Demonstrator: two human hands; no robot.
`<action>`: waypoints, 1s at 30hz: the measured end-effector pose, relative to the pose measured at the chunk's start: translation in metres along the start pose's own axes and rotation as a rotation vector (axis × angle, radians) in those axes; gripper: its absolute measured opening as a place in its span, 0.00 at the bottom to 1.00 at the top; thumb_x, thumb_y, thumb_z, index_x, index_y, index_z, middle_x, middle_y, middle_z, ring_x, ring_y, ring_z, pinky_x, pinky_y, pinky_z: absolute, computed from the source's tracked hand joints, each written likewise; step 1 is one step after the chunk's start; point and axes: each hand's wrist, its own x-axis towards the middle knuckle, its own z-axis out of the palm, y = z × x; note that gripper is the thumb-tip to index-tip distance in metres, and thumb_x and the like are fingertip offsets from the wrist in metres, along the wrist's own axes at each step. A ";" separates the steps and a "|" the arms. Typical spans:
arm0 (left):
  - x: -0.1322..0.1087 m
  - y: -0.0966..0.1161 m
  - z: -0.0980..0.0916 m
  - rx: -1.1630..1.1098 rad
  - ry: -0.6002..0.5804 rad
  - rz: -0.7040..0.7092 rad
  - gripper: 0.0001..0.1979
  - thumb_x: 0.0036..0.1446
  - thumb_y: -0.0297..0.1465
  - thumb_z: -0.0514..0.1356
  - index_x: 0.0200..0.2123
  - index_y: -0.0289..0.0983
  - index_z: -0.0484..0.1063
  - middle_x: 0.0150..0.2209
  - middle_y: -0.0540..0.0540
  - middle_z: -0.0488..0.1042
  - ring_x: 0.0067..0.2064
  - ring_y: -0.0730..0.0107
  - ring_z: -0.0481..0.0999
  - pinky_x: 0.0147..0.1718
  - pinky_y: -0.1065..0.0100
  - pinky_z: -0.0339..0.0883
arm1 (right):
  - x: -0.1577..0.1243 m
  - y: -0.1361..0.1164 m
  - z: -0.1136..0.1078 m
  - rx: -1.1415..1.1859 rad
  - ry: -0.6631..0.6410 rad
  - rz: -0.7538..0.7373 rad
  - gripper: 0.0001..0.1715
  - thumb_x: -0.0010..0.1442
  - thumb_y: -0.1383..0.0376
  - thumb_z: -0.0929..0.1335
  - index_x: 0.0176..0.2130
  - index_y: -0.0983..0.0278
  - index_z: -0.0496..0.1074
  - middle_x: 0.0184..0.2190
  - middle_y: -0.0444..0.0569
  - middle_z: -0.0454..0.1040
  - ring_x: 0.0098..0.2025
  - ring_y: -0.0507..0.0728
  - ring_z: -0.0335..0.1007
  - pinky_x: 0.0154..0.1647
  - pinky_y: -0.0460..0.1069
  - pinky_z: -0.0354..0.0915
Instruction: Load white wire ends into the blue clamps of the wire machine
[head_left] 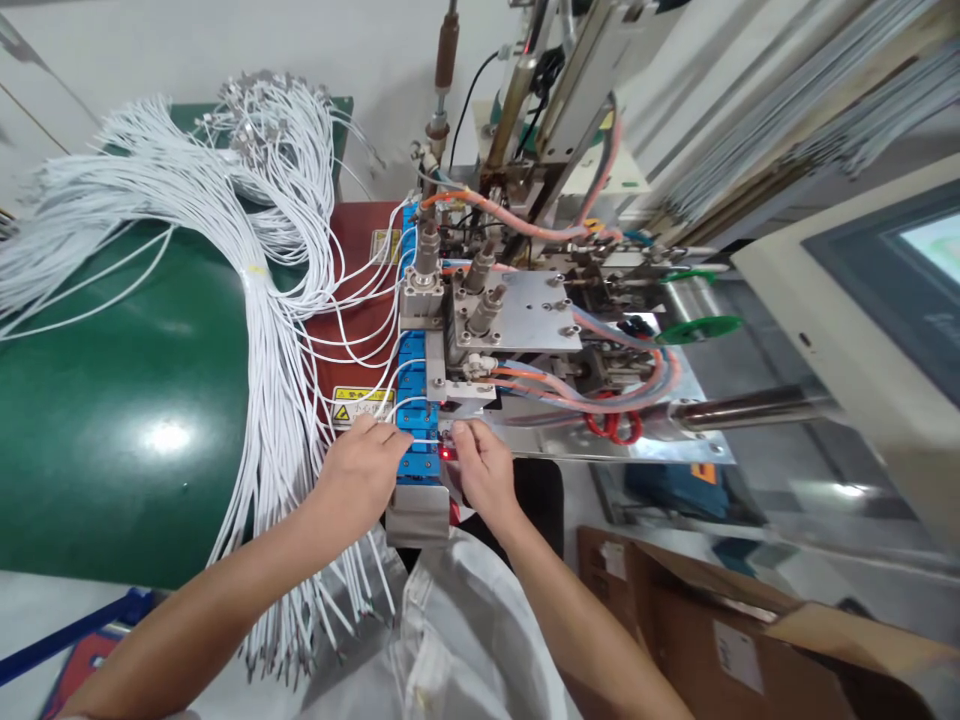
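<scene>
My left hand and my right hand both pinch a thin white wire and hold it stretched across a blue slotted fixture at the front of a metal machine. A small red light glows just left of my right fingertips. A big bundle of white wires lies over the green table to the left of my left hand, with loose ends curling toward the fixture.
A yellow warning label sits on the red plate beside the fixture. Pneumatic cylinders and orange and pink hoses crowd the machine top. A beige console with a screen stands right, and cardboard boxes lie lower right.
</scene>
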 end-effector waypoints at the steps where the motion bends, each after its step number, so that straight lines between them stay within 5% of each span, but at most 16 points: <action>1: -0.002 0.000 -0.001 0.009 0.003 0.017 0.13 0.57 0.19 0.48 0.40 0.32 0.70 0.35 0.42 0.74 0.36 0.62 0.71 0.39 0.60 0.67 | 0.001 0.000 -0.003 0.046 0.037 0.035 0.20 0.60 0.55 0.59 0.23 0.63 0.62 0.19 0.40 0.61 0.23 0.51 0.57 0.26 0.46 0.55; 6: -0.022 -0.007 0.000 0.043 0.042 0.137 0.16 0.60 0.21 0.47 0.50 0.31 0.64 0.50 0.36 0.68 0.54 0.56 0.64 0.52 0.54 0.58 | 0.003 0.000 -0.016 0.279 0.129 0.118 0.24 0.58 0.50 0.60 0.23 0.64 0.65 0.18 0.41 0.61 0.21 0.50 0.55 0.23 0.45 0.55; 13: -0.052 -0.013 -0.020 -0.123 -0.296 0.278 0.05 0.57 0.29 0.57 0.29 0.36 0.69 0.37 0.45 0.70 0.42 0.63 0.68 0.39 0.64 0.66 | -0.001 0.007 -0.024 0.383 0.164 0.147 0.25 0.57 0.49 0.62 0.21 0.65 0.65 0.16 0.41 0.61 0.19 0.49 0.54 0.20 0.45 0.53; 21: -0.032 0.020 -0.009 -0.336 0.112 0.030 0.07 0.61 0.30 0.52 0.37 0.38 0.69 0.33 0.48 0.74 0.34 0.71 0.73 0.36 0.68 0.67 | -0.028 -0.009 -0.028 0.566 0.014 0.071 0.24 0.58 0.50 0.61 0.25 0.65 0.71 0.19 0.46 0.68 0.20 0.51 0.61 0.20 0.47 0.58; 26: -0.016 0.033 -0.002 -0.365 0.095 -0.102 0.10 0.61 0.30 0.50 0.39 0.38 0.71 0.33 0.47 0.75 0.35 0.69 0.75 0.37 0.67 0.70 | -0.039 -0.015 -0.035 0.622 0.099 0.090 0.15 0.55 0.54 0.65 0.29 0.64 0.73 0.18 0.45 0.70 0.20 0.52 0.64 0.21 0.48 0.63; 30: -0.008 0.041 0.000 -0.537 0.082 -0.123 0.14 0.60 0.31 0.52 0.48 0.36 0.68 0.41 0.43 0.75 0.40 0.67 0.75 0.40 0.66 0.70 | -0.033 -0.028 -0.040 0.454 -0.004 0.060 0.07 0.53 0.62 0.68 0.28 0.63 0.74 0.21 0.45 0.73 0.22 0.51 0.67 0.25 0.47 0.66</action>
